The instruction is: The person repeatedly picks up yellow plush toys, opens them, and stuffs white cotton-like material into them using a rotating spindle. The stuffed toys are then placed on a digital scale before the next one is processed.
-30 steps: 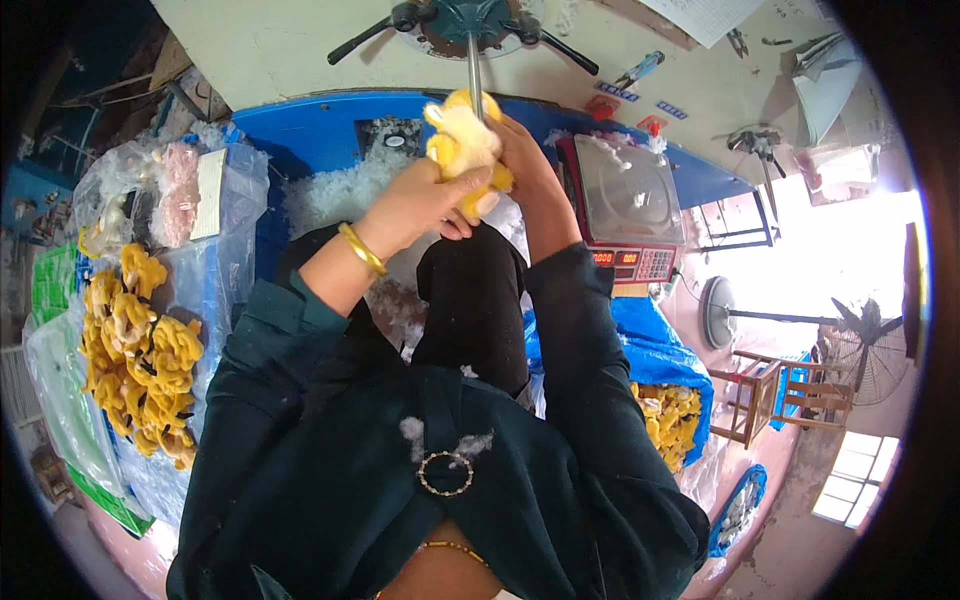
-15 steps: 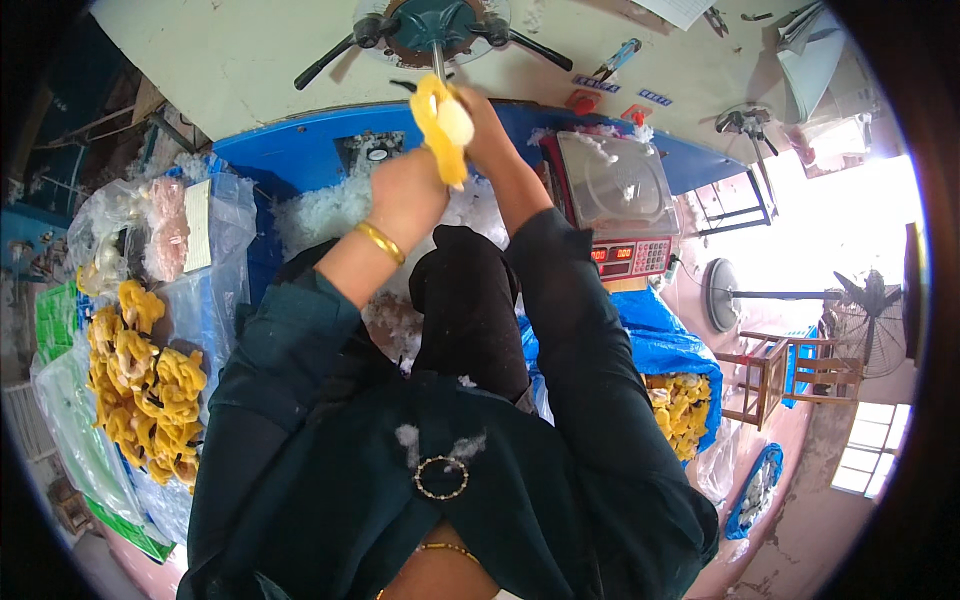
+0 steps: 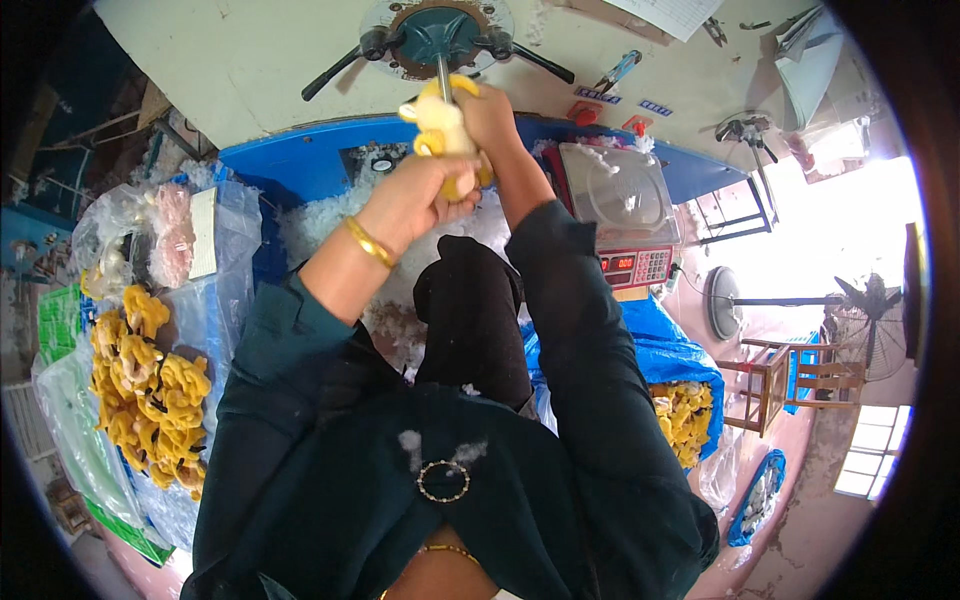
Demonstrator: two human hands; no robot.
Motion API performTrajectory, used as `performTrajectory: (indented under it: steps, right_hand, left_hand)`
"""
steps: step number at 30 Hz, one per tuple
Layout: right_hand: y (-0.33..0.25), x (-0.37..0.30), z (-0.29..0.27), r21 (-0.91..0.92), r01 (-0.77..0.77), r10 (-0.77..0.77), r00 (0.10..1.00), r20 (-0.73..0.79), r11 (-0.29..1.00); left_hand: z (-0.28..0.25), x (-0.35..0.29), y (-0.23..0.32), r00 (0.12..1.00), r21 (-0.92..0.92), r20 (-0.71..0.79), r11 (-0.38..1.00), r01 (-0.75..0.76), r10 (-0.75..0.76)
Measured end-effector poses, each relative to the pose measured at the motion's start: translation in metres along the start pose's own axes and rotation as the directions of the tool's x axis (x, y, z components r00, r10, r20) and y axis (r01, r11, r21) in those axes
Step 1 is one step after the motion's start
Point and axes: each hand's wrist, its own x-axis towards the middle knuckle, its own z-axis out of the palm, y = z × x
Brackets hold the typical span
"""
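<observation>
A yellow and cream plush toy (image 3: 440,125) is held up against the thin metal nozzle (image 3: 444,72) of a dark green machine at the table edge. The nozzle's tip is hidden by the toy, which looks partly filled out. My left hand (image 3: 420,192), with a gold bangle at its wrist, is closed around the toy's lower end. My right hand (image 3: 490,120) grips its upper right side beside the nozzle, with the fingers partly hidden. Loose white stuffing (image 3: 320,215) lies below and around my hands.
Black handles (image 3: 330,76) stick out on both sides of the machine. A red digital scale (image 3: 635,265) stands at the right. More yellow plush pieces are heaped at the left (image 3: 150,390) and in a blue bag (image 3: 685,420). Pliers (image 3: 618,72) lie on the table (image 3: 250,60).
The plush toy has turned, so more of its cream side and a small rounded part show. My left hand's grip has shifted, with its fingers now visible around the lower end.
</observation>
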Motion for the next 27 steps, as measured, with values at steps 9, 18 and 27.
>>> performTrajectory:
  steps: [9, 18, 27]
  right_hand:
    - [-0.006, -0.016, 0.002, 0.392, -0.388, 0.389, 0.918, 0.08, 0.834]
    - [-0.031, -0.057, -0.009, 0.572, -0.356, 0.355, 0.927, 0.118, 0.739]
    - [-0.007, -0.032, 0.015, 0.625, -0.256, 0.345, 0.938, -0.023, 0.737]
  left_hand:
    - [-0.038, -0.007, 0.023, 0.99, 0.036, 0.136, 0.999, 0.038, -0.042]
    - [-0.048, -0.017, 0.015, 0.979, 0.037, 0.189, 0.996, -0.086, 0.078]
    - [-0.058, 0.019, 0.04, 0.951, 0.312, 0.115, 0.899, -0.308, 0.286]
